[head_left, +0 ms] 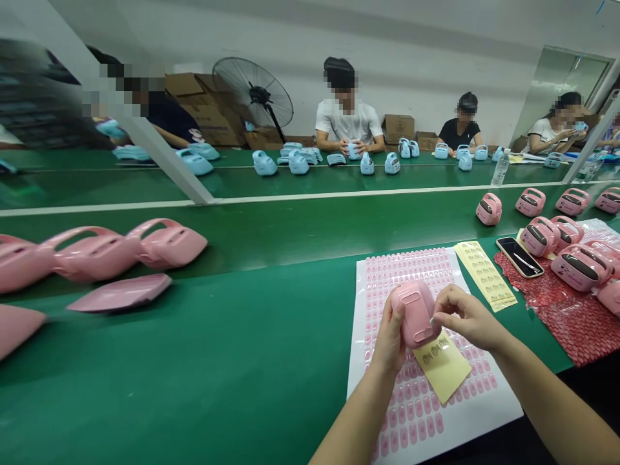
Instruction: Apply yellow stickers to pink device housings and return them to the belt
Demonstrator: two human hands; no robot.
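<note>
A pink plastic casing with a raised rectangular panel is gripped in my left hand, fingers wrapped round its left side. At its lower right edge, my right hand pinches with thumb and forefinger; a tiny pale bit shows at the fingertips, too small to name. Directly beneath lies a small yellow sticker sheet with dark printed marks. It rests on a large white sheet of pink oval stickers, part of whose rows are gone at the bottom.
Pink handled casings stand at left, beside a loose pink panel. Rightward are another yellow sheet, a phone, red bubble wrap and several pink casings. A bottle and co-workers with blue casings are across the belt.
</note>
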